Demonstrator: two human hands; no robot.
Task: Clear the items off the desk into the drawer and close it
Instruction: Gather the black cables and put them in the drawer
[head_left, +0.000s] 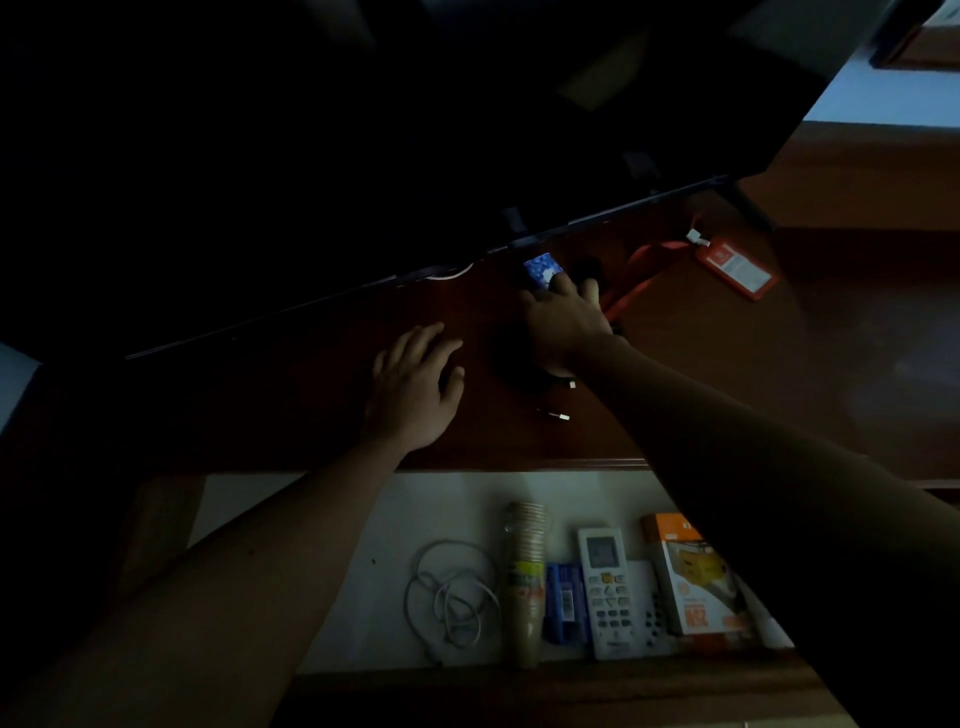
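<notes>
- Dim room; dark wooden desk (701, 374) is sitting under a big black monitor (363, 156).
- Drawer (322, 613) is hanging open at the near edge, holding a white cable (452, 597), paper cups (525, 577), a white remote (608, 592) and an orange box (691, 577).
- Left hand (415, 389) is lying flat on the desk, fingers loosely spread, holding nothing.
- Right hand (563, 317) is reaching far, fingertips touching a small blue packet (540, 269); grip unclear.
- Orange badge (735, 265) is lying far right.

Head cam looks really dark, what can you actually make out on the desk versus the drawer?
Head view: desk underexposed, dark objects under the right hand unreadable; only the blue packet and orange badge stand out. Open drawer brighter, remote legible. Wide-angle bending at edges.
</notes>
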